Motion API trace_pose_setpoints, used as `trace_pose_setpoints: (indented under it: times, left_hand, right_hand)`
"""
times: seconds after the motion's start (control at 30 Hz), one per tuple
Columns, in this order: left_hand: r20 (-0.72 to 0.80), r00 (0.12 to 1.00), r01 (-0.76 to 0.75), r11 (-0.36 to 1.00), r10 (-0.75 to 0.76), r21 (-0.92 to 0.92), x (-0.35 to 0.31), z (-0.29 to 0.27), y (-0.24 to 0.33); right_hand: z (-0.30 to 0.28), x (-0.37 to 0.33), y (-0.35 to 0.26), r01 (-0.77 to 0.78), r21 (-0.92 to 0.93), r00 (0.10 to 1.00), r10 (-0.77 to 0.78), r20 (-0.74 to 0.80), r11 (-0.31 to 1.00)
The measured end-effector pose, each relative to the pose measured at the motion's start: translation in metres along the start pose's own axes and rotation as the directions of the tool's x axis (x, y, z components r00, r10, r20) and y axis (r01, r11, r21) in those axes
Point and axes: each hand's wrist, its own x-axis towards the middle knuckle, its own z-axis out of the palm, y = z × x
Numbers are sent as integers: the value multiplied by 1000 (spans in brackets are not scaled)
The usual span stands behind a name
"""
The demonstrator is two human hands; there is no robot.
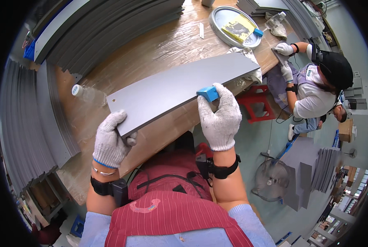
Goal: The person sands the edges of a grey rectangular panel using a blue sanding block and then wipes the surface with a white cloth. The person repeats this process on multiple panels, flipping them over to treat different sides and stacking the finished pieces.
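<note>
A long flat grey panel (167, 84) lies slantwise in front of me, its near edge toward my body. Gloved in white knit, my left hand (112, 138) grips the panel's near left corner, thumb on top and fingers underneath. My right hand (221, 119), also gloved, pinches a small blue block (208, 94) between thumb and fingers. That block rests at the panel's near long edge, right of its middle. Near the panel's left end shows a small hole. Under its far right end lies a crumpled white cloth (254, 74).
A clear bottle (87, 95) stands left on the film-covered table (159, 45). Grey panels are stacked at the far left (122, 33) and left (36, 119). A round lid (221, 31) holds a yellow sheet. To the right are a co-worker (315, 78), a red stool (256, 103) and a fan (271, 180).
</note>
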Motion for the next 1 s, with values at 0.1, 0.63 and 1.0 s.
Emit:
trace_pose_setpoints:
  times: [0.1, 0.63, 1.0]
  left_hand:
    - [-111, 994, 19, 1000, -21, -14, 0, 9, 6]
    - [-260, 965, -2, 989, 40, 147, 28, -15, 11]
    - [-233, 970, 0, 964, 64, 266, 44, -39, -10]
  right_hand:
    - [0, 19, 50, -68, -56, 997, 66, -28, 996]
    - [0, 105, 305, -328, -234, 940, 293, -173, 915]
    - [5, 120, 337, -538, 842, 556, 769, 314, 45]
